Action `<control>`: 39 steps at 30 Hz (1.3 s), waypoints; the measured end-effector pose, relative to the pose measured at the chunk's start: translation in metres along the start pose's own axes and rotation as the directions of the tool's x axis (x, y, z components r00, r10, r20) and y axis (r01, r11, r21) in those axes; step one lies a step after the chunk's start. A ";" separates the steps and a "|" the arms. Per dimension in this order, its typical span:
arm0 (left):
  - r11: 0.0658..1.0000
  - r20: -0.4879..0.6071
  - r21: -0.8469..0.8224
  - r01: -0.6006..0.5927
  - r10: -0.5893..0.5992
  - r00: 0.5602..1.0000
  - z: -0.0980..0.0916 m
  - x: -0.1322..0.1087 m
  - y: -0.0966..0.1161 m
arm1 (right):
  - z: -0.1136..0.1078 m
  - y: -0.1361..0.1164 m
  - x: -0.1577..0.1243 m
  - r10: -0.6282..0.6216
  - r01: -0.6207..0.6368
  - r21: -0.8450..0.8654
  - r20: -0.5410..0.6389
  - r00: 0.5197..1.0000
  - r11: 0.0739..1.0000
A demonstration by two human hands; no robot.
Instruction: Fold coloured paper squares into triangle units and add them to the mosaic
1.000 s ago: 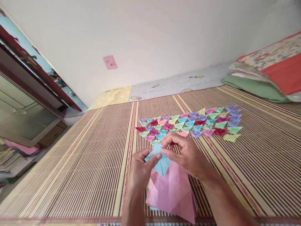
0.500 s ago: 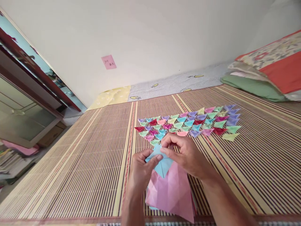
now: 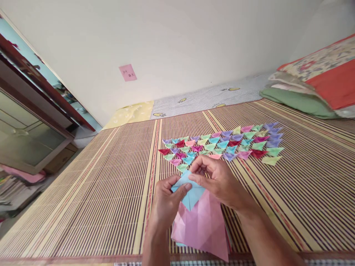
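Note:
A light blue sheet of folded paper (image 3: 190, 196) is held up between both hands, its creases visible and one corner pointing down toward me. My left hand (image 3: 168, 197) pinches its left side, thumb on top. My right hand (image 3: 212, 181) is closed at the paper's upper right edge, thumb and forefinger together; its other fingers curl in. Below the blue piece lies a creased pink sheet of paper (image 3: 199, 232) with other coloured sheets under it. Just beyond my hands, several rows of small folded paper pieces (image 3: 212, 146) in many colours cover part of the mat.
A striped bamboo mat (image 3: 111, 192) spreads across the bed. Folded bedding (image 3: 327, 81) is stacked at the back right. A pink note (image 3: 128, 72) is stuck on the white wall (image 3: 180, 40). At the left stand a glass-panelled door (image 3: 24, 129) and a pile of papers (image 3: 13, 188).
The lower corner of the blue paper has shifted slightly to the left. Both hands keep nearly the same hold and place.

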State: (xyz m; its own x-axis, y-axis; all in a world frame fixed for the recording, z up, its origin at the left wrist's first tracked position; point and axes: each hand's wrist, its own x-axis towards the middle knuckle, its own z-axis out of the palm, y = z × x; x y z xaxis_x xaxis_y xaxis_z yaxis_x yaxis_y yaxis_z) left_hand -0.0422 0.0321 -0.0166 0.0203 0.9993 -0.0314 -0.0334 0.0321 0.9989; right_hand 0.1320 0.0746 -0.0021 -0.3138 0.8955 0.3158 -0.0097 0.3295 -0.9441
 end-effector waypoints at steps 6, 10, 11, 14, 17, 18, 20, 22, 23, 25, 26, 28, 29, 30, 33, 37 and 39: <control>1.000 0.003 0.014 -0.028 0.028 1.000 -0.004 0.002 -0.004 | -0.003 -0.004 -0.001 -0.005 0.007 -0.031 0.055 0.998 0.999; 1.000 0.003 0.009 -0.027 0.027 1.000 -0.004 0.003 -0.007 | -0.003 -0.005 -0.002 -0.003 0.008 -0.061 0.080 0.997 0.998; 1.000 0.004 0.001 -0.024 0.024 1.000 -0.004 0.003 -0.007 | -0.003 -0.006 -0.002 0.006 -0.001 -0.065 0.081 0.997 0.998; 0.999 -0.008 -0.034 -0.015 0.015 1.000 -0.003 0.004 -0.009 | -0.001 -0.005 -0.003 0.025 -0.020 -0.065 0.085 0.996 0.998; 0.998 -0.047 -0.059 -0.021 0.019 0.999 -0.002 0.005 -0.010 | 0.000 -0.003 -0.002 -0.001 0.005 -0.061 0.069 0.998 0.998; 0.998 -0.060 -0.060 -0.024 0.021 0.998 -0.002 0.005 -0.010 | 0.001 -0.003 -0.002 -0.013 0.017 -0.059 0.053 0.998 0.998; 0.998 -0.081 -0.057 -0.024 0.019 0.997 -0.002 0.005 -0.011 | 0.001 -0.002 -0.002 -0.039 0.040 -0.057 0.018 0.999 0.998; 0.998 -0.081 -0.053 -0.017 0.012 0.997 -0.002 0.005 -0.011 | 0.000 -0.002 -0.002 -0.065 0.065 -0.057 -0.001 0.998 0.996; 0.998 -0.077 -0.054 -0.014 0.009 0.997 -0.002 0.005 -0.011 | 0.000 -0.002 -0.003 -0.078 0.077 -0.059 0.000 0.997 0.995; 0.998 -0.072 -0.058 -0.015 0.011 0.997 -0.003 0.004 -0.011 | -0.001 -0.003 -0.004 -0.093 0.094 -0.071 0.013 0.996 0.993; 0.998 -0.071 -0.060 -0.017 0.013 0.997 -0.003 0.004 -0.011 | -0.002 -0.004 -0.004 -0.092 0.093 -0.080 0.018 0.996 0.992; 0.998 -0.068 -0.055 -0.018 0.014 0.998 -0.003 0.004 -0.010 | -0.002 -0.006 -0.005 -0.074 0.075 -0.104 0.017 0.997 0.992; 0.999 -0.064 -0.051 -0.017 0.014 0.998 -0.003 0.004 -0.010 | -0.002 -0.006 -0.005 -0.062 0.063 -0.115 0.014 0.998 0.991; 0.999 -0.061 -0.047 -0.016 0.013 0.998 -0.003 0.004 -0.010 | -0.003 -0.006 -0.004 -0.054 0.055 -0.122 0.013 0.998 0.991; 0.999 -0.061 -0.034 -0.026 0.024 0.998 -0.002 0.004 -0.009 | -0.002 -0.007 -0.003 -0.077 0.080 -0.128 0.029 0.997 0.989; 0.999 -0.081 -0.048 -0.015 0.011 0.997 -0.001 0.005 -0.010 | -0.001 -0.005 -0.003 -0.127 0.126 -0.143 0.003 0.992 0.982; 0.999 -0.085 -0.054 -0.005 0.000 0.996 -0.001 0.005 -0.010 | -0.001 -0.005 -0.003 -0.146 0.143 -0.158 -0.010 0.989 0.977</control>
State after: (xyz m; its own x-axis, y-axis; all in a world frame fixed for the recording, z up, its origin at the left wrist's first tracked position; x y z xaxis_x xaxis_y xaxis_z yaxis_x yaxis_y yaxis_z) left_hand -0.0430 0.0369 -0.0266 -0.0650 0.9973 -0.0342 -0.0871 0.0285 0.9958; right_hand 0.1340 0.0706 0.0015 -0.2991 0.8406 0.4516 0.0952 0.4972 -0.8624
